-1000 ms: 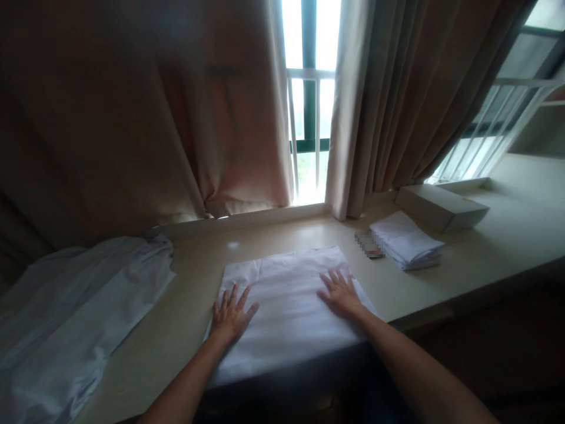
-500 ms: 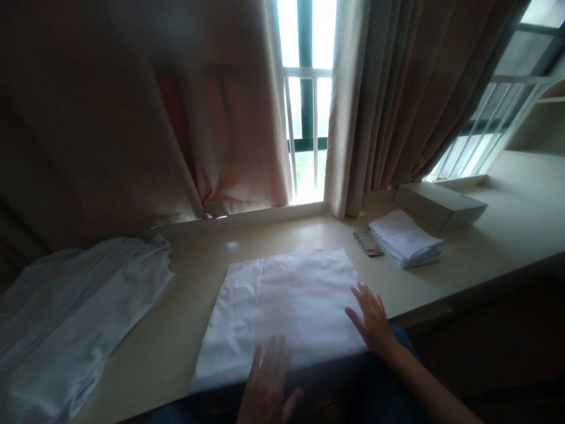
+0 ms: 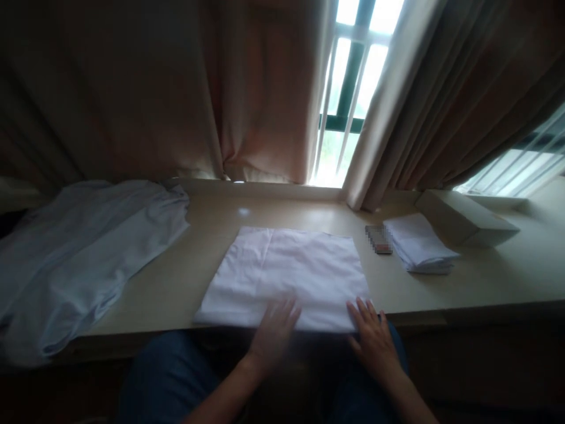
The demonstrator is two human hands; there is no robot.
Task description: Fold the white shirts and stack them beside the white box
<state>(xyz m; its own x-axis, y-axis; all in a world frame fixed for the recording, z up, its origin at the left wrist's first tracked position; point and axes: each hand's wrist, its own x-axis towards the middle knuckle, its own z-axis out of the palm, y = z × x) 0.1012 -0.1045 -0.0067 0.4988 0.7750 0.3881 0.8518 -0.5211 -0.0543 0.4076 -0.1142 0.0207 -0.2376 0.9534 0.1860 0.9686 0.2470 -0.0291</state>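
While our left hand point(image 3: 274, 333) and right hand point(image 3: 373, 338) rest spread at the folded cloth's point(image 3: 286, 274) six-o'clock edge, gripping nothing, a tug could slide it off the surface point(image 3: 485, 282).

A dim room: brownish curtains point(image 3: 132, 88) hang part-open over a bright barred window point(image 3: 353, 88), daylight falling onto the pale counter point(image 3: 485, 277) below it.

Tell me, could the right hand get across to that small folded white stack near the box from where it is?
Probably yes. The right hand rests at the near edge of the flat white cloth, and the bare tabletop between it and the folded stack holds nothing in the way.
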